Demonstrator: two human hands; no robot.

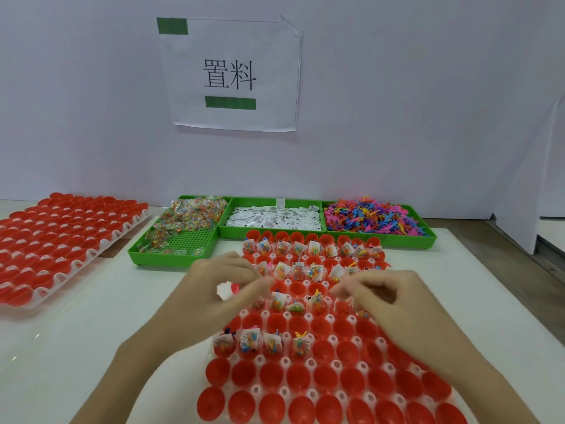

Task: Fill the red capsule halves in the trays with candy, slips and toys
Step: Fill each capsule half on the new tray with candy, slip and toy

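Both hands hover over the middle rows of the near tray (pixel 260 359) of red capsule halves (pixel 348 377) on the white surface (pixel 91 332). The left hand (pixel 223 286) has its fingers curled round a small white slip (pixel 224 290), with something red beside it; motion blur hides the exact pinch. The right hand (pixel 376 293) has its fingers curled in too, but I cannot tell whether its grip holds anything.

Rows toward twelve o'clock already carry candy packets (pixel 282 247), slips and toys; the rows toward six o'clock sit empty. The supply bins lie beyond: candy bin (pixel 183 237) at eleven o'clock, slip bin (pixel 275 217) at twelve, toy bin (pixel 376 220) at one. A second tray (pixel 61 237) waits at nine o'clock.

The risks, as I judge them: the filling is patchy, so a half may get skipped or doubled. Packets stand tall above the rims, and a passing wrist could knock them out or into a neighbour. The light slip could flutter off its cup.
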